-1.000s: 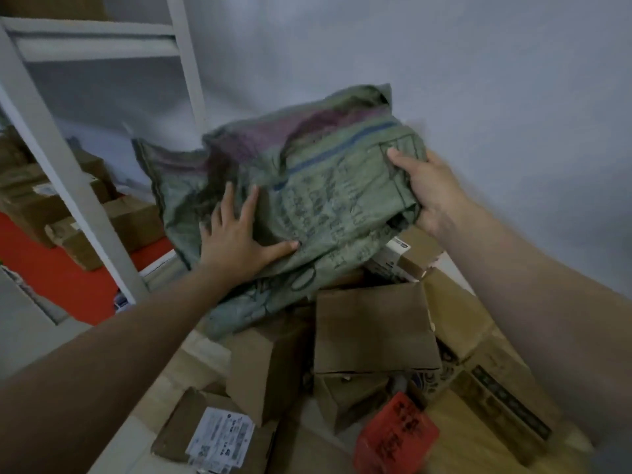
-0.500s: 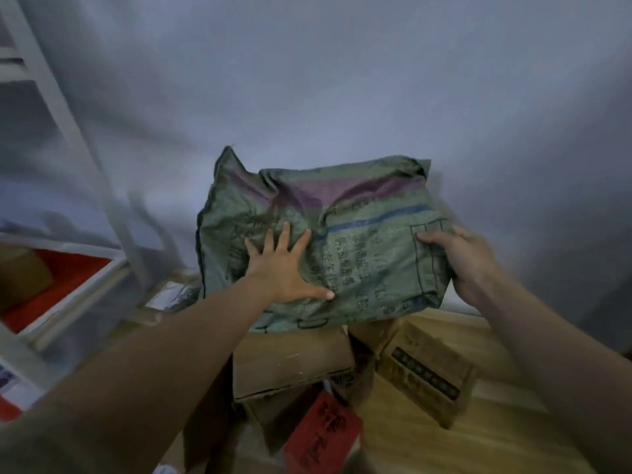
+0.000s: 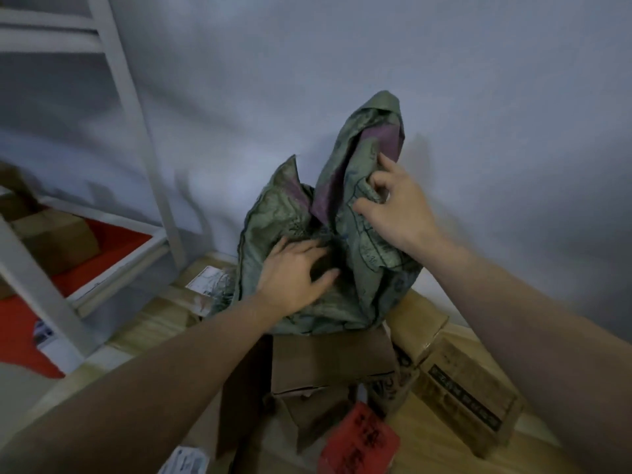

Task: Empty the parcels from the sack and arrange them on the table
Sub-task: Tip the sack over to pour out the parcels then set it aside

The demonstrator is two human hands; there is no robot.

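- Since half a second ago, our sack (image 3: 345,241) has crumpled from a flat spread panel into two upright peaks, and our hands have shifted on it.
- Our left hand (image 3: 294,280) presses spread-fingered against the sack's lower front, clutching nothing.
- Our right hand (image 3: 396,208) pinches a fold of the sack's taller peak.
- Below the sack, touching it, sits a brown parcel (image 3: 330,360); a red packet (image 3: 360,441) lies nearer us.
- Right of the sack, a printed box (image 3: 468,396) rests on the desk (image 3: 420,436), its lettering probably too blurred to read.
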